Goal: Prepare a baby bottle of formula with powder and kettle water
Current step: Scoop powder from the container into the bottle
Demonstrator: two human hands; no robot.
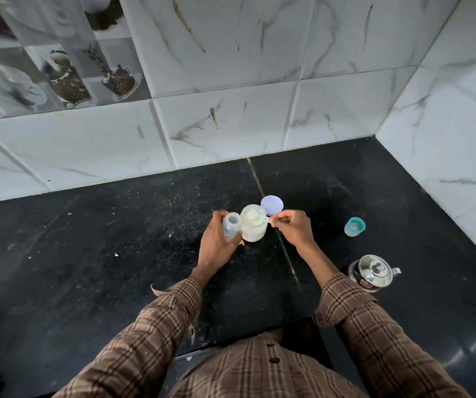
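An open, clear baby bottle (231, 224) stands on the black counter with my left hand (216, 242) wrapped around it. Touching its right side is an open jar of pale formula powder (254, 228). My right hand (292, 228) pinches the handle of a small scoop (255, 216), whose bowl sits heaped with powder over the jar's mouth. The jar's round white lid (272, 205) lies flat just behind the jar. The bottle's teal-ringed cap with teat (355, 226) stands apart to the right. A steel kettle (373, 272) with its lid on sits at the near right.
The black stone counter (116, 239) ends at a marble-tiled wall behind and another wall on the right. A seam runs down the counter past the jar. Crumbs and specks dot the surface left of my left hand. The counter's front edge is by my waist.
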